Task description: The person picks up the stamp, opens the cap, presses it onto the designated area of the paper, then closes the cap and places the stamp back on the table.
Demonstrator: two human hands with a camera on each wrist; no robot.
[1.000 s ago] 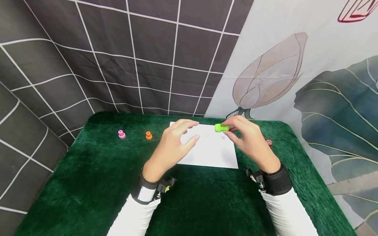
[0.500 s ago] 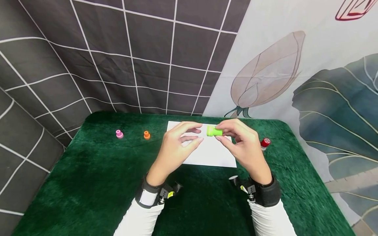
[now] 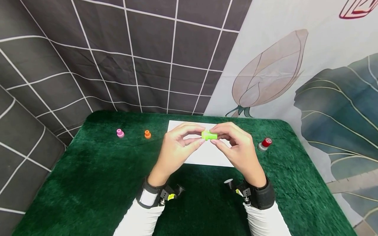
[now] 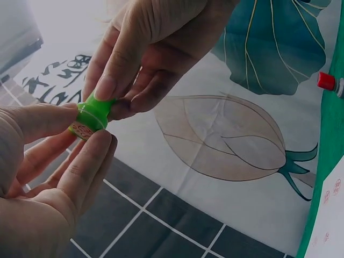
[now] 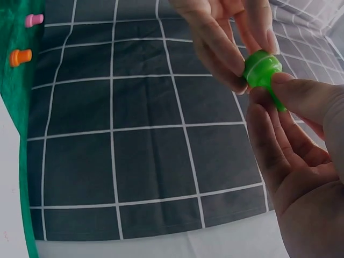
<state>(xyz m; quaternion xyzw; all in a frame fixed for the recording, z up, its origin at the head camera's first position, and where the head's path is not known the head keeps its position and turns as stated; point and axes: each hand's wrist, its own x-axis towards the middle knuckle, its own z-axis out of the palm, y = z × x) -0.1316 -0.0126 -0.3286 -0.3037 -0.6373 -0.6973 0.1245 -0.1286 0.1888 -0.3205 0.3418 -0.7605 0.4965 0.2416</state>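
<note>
A bright green stamp (image 3: pixel 210 135) is held sideways above the white paper (image 3: pixel 203 155). My right hand (image 3: pixel 240 147) pinches its narrow handle between thumb and fingers. The thumb and fingers of my left hand (image 3: pixel 174 147) pinch the wide end from the other side. In the left wrist view, reddish marks show on the wide face of the green stamp (image 4: pixel 92 117). Small red prints (image 4: pixel 337 186) dot the paper there. From the right wrist view, the green stamp (image 5: pixel 262 69) has its wide end between the left fingers.
On the green cloth (image 3: pixel 97 183), a pink stamp (image 3: pixel 119 133) and an orange stamp (image 3: pixel 147 134) stand to the left. A red stamp with a pale base (image 3: pixel 264 144) is at the right. A patterned cloth wall rises behind the table.
My right hand has brought the green stamp leftward to my left hand. The left fingers have closed from an open curve onto its wide end. The red stamp has come into fuller view.
</note>
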